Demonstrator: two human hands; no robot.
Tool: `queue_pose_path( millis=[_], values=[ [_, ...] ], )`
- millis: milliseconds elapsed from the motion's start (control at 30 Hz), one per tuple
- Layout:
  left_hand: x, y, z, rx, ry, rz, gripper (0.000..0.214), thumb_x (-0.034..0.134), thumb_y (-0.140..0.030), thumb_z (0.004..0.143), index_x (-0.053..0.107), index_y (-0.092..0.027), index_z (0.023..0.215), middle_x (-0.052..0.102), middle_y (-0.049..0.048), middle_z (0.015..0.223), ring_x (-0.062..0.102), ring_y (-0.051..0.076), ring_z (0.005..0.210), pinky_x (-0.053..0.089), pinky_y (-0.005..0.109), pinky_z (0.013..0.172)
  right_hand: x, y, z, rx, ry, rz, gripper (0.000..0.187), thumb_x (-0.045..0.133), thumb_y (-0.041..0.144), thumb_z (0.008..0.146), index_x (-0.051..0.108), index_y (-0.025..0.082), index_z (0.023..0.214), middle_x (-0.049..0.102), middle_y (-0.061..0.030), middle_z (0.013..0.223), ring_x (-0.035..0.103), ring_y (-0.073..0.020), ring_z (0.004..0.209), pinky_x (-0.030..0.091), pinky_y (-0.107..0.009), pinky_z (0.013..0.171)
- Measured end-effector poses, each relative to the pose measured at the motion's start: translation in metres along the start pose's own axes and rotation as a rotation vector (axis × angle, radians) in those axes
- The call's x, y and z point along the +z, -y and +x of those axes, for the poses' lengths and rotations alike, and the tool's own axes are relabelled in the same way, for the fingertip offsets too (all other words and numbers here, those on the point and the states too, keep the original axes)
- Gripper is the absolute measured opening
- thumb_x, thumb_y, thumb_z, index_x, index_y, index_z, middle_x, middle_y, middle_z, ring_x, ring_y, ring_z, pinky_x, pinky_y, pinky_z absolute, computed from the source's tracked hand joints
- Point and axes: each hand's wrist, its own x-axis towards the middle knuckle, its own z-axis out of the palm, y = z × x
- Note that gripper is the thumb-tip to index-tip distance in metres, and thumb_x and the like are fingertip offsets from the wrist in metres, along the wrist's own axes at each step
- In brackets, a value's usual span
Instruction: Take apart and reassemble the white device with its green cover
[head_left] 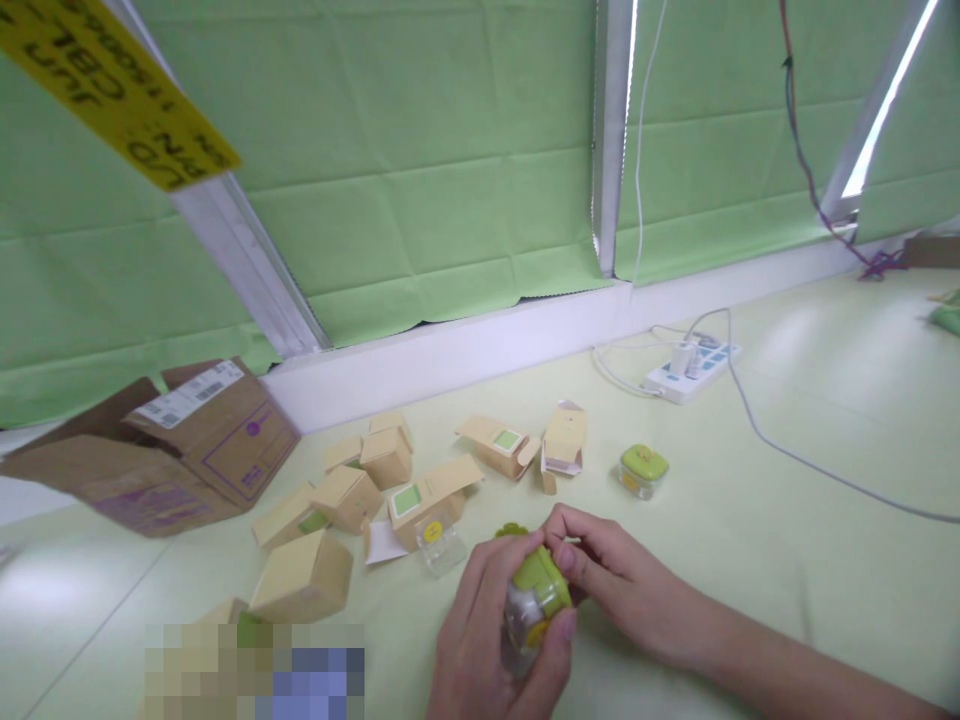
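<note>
My left hand (474,622) is wrapped round a small clear container (521,612) with a green lid (546,575), held tilted above the floor. With thumb and fingers closed together, my right hand (619,572) pinches at the lid's right edge; the fingertips are partly hidden. A yellow sticker shows low on the container's side. Left of my hands lies a clear container without a lid (441,552), also with a yellow sticker. Farther back on the right stands another clear container with a green lid (643,470).
Opened tan boxes (501,445) and several closed ones (304,575) lie to the left and ahead. A large open carton (217,450) stands at far left. A power strip (694,370) with trailing cables sits back right, before green blinds (435,130). A blurred patch covers the bottom left.
</note>
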Motion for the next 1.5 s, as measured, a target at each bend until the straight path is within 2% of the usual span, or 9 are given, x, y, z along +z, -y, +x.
queue_pose_path(
  millis=[167, 333, 500, 700, 800, 1000, 1200, 1333, 1500],
  values=[
    [-0.008, 0.003, 0.0, -0.135, -0.106, 0.067, 0.033, 0.057, -0.023, 0.087, 0.055, -0.026, 0.12, 0.067, 0.0057, 0.107, 0.068, 0.02, 0.089, 0.057, 0.034, 0.082, -0.014, -0.004, 0.005, -0.014, -0.205, -0.004, 0.041, 0.061, 0.059, 0.091, 0.05, 0.021, 0.079, 0.05, 0.0051, 0.068, 0.053, -0.0125, 0.06, 0.047, -0.022, 0.054],
    [-0.017, 0.009, 0.0, -0.289, -0.097, 0.041, 0.032, 0.057, -0.034, 0.092, 0.055, -0.025, 0.122, 0.068, 0.0079, 0.113, 0.068, 0.023, 0.093, 0.054, 0.041, 0.088, -0.033, -0.012, 0.015, 0.033, -0.249, 0.069, 0.04, 0.057, 0.063, 0.091, 0.049, 0.024, 0.087, 0.063, 0.0023, 0.08, 0.064, -0.0158, 0.064, 0.058, -0.029, 0.056],
    [-0.018, 0.009, 0.002, -0.329, -0.142, 0.099, 0.029, 0.063, -0.038, 0.087, 0.059, -0.025, 0.113, 0.069, 0.0054, 0.111, 0.064, 0.026, 0.098, 0.05, 0.043, 0.088, -0.029, -0.016, 0.018, 0.062, -0.269, 0.102, 0.043, 0.061, 0.064, 0.088, 0.053, 0.023, 0.085, 0.063, 0.0033, 0.073, 0.064, -0.0145, 0.061, 0.058, -0.026, 0.052],
    [-0.019, 0.015, 0.004, -0.234, -0.063, 0.108, 0.025, 0.065, -0.033, 0.088, 0.057, -0.024, 0.11, 0.069, 0.0043, 0.103, 0.066, 0.023, 0.089, 0.054, 0.038, 0.079, -0.027, -0.016, 0.016, 0.064, -0.302, 0.135, 0.043, 0.065, 0.063, 0.085, 0.056, 0.021, 0.084, 0.063, 0.0036, 0.069, 0.061, -0.0127, 0.056, 0.057, -0.025, 0.05],
    [-0.018, 0.01, 0.006, -0.109, -0.031, 0.118, 0.022, 0.064, -0.025, 0.089, 0.055, -0.025, 0.108, 0.067, 0.0041, 0.101, 0.066, 0.021, 0.093, 0.056, 0.034, 0.08, -0.03, -0.014, 0.017, 0.048, -0.353, 0.155, 0.043, 0.065, 0.064, 0.085, 0.058, 0.021, 0.084, 0.063, 0.0035, 0.07, 0.061, -0.0126, 0.058, 0.056, -0.024, 0.051],
    [0.008, -0.002, -0.003, 0.166, 0.198, 0.087, 0.034, 0.066, -0.014, 0.078, 0.057, -0.024, 0.109, 0.063, 0.0077, 0.11, 0.069, 0.019, 0.096, 0.059, 0.029, 0.08, -0.033, -0.009, 0.021, 0.023, -0.443, 0.175, 0.044, 0.066, 0.065, 0.083, 0.059, 0.022, 0.085, 0.062, 0.0039, 0.07, 0.056, -0.0116, 0.054, 0.052, -0.023, 0.048],
    [0.029, 0.007, -0.013, 0.257, 0.178, 0.137, 0.029, 0.066, -0.017, 0.075, 0.059, -0.024, 0.102, 0.068, 0.0104, 0.109, 0.068, 0.027, 0.095, 0.06, 0.042, 0.078, -0.03, -0.008, 0.02, 0.036, -0.411, 0.171, 0.045, 0.066, 0.065, 0.084, 0.059, 0.021, 0.084, 0.063, 0.0028, 0.07, 0.058, -0.0127, 0.059, 0.052, -0.022, 0.05],
    [0.011, 0.005, -0.005, 0.14, 0.113, 0.135, 0.028, 0.062, -0.018, 0.082, 0.057, -0.024, 0.109, 0.067, 0.0106, 0.114, 0.066, 0.026, 0.105, 0.058, 0.04, 0.087, -0.03, -0.011, 0.019, 0.036, -0.36, 0.148, 0.044, 0.064, 0.064, 0.086, 0.058, 0.02, 0.085, 0.063, 0.002, 0.072, 0.06, -0.0139, 0.064, 0.053, -0.023, 0.052],
    [-0.008, 0.004, 0.003, -0.069, -0.015, 0.174, 0.02, 0.057, -0.023, 0.093, 0.054, -0.024, 0.113, 0.068, 0.0065, 0.104, 0.067, 0.023, 0.097, 0.057, 0.037, 0.085, -0.026, -0.013, 0.016, 0.007, -0.278, 0.097, 0.044, 0.065, 0.062, 0.087, 0.053, 0.02, 0.08, 0.055, 0.005, 0.067, 0.053, -0.0115, 0.059, 0.046, -0.022, 0.055]
  ],
)
